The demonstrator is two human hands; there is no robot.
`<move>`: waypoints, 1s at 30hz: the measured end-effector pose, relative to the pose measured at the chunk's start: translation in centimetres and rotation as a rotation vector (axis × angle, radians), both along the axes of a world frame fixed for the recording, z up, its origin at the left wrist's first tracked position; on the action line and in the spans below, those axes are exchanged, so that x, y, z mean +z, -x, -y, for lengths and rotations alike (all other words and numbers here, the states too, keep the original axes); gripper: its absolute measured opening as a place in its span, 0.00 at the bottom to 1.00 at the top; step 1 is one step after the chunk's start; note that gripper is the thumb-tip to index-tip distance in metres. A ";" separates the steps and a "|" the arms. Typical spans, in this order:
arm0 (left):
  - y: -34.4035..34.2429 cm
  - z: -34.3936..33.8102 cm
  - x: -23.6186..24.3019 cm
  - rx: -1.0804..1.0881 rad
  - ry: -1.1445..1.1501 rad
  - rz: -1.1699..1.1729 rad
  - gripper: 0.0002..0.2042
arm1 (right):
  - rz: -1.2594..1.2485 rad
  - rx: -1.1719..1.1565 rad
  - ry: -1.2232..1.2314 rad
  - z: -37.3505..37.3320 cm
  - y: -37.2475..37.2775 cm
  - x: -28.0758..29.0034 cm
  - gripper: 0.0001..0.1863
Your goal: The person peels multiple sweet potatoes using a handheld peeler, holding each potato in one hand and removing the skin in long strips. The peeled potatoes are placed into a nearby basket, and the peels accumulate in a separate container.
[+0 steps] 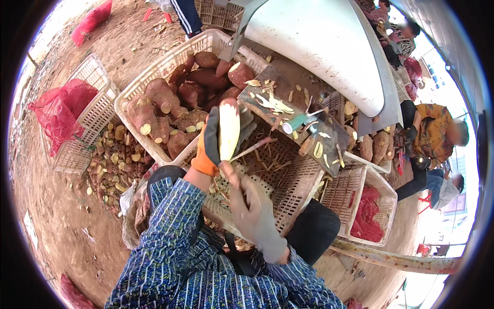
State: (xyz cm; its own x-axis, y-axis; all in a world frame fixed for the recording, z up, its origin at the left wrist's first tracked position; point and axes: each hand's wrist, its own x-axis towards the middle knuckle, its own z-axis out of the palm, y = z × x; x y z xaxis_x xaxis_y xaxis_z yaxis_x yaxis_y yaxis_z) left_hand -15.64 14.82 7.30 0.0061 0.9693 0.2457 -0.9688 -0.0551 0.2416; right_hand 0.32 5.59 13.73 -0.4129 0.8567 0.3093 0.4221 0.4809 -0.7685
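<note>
A long, mostly peeled sweet potato (229, 131) stands upright in my left hand (205, 147), whose black and orange gloved fingers wrap round it. Just below its lower end, my right hand (252, 211), in a grey glove, is closed on something blurred that I cannot make out. A thin pale strip (254, 148) slants rightward from there. Beneath my hands is a perforated crate (296, 190) with scattered peelings. A dark board (324, 147) at its far side carries peel, trimmed pieces and a green-and-metal tool (293, 125).
Crates of unpeeled sweet potatoes (164, 92) flank the board. Trimmings (116, 170) pile on the left beside a crate with red mesh sacks (62, 110); another crate (373, 188) is at right. A large white panel (314, 51) is ahead; co-workers (429, 134) sit at right.
</note>
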 end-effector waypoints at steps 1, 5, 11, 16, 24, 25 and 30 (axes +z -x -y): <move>0.1 -0.1 0.4 0.036 0.093 -0.034 0.23 | -0.028 -0.008 0.054 0.1 0.0 0.1 0.16; -0.4 0.3 -1.1 0.401 0.139 -0.496 0.22 | 0.078 -0.184 -0.107 -3.2 0.8 2.1 0.22; 0.3 -0.4 0.8 0.320 0.339 -0.155 0.18 | -0.074 -0.155 0.524 1.3 -0.2 -1.0 0.27; -1.5 -0.5 -4.2 0.257 0.366 -0.164 0.16 | -0.403 -0.235 0.308 -2.3 -0.1 -0.7 0.20; -0.2 2.8 5.2 -0.420 0.187 -0.789 0.26 | -0.702 -0.239 0.741 -10.5 -3.8 3.0 0.19; -1.2 3.2 4.1 -0.400 0.367 -0.909 0.32 | -0.651 -0.227 0.747 -10.3 -2.8 3.5 0.19; -3.5 2.7 3.2 -0.089 0.514 -0.306 0.22 | -0.209 -0.302 0.349 -7.9 -0.6 2.9 0.23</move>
State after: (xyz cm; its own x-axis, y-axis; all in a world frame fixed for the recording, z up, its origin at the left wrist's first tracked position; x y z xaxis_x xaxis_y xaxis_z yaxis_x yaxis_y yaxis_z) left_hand -12.11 12.10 10.55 0.0894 0.9559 -0.2799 -0.8465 0.2210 0.4843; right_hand 0.94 13.45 16.67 -0.0909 0.9953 0.0328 0.3223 0.0605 -0.9447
